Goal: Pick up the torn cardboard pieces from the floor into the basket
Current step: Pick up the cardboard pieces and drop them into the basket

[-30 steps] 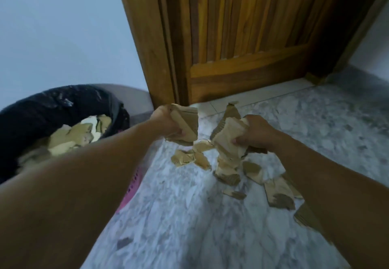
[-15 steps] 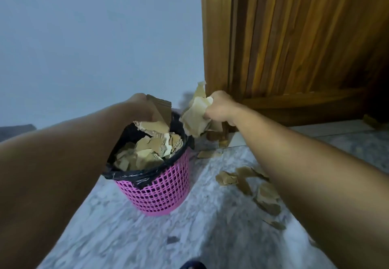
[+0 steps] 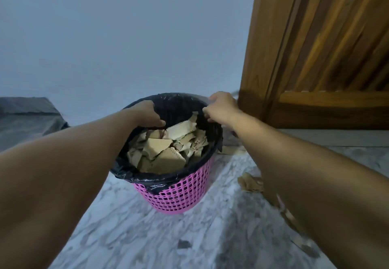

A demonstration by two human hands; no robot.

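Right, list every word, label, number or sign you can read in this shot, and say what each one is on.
None: no readable text anywhere in this view.
Pink basket: plain mesh, no label.
Black bin liner: no print visible.
Cardboard pieces in the basket: bare brown faces, no lettering showing.
Cardboard scraps on the floor: blurred, no marks made out.
Wooden door and wall: no signs.
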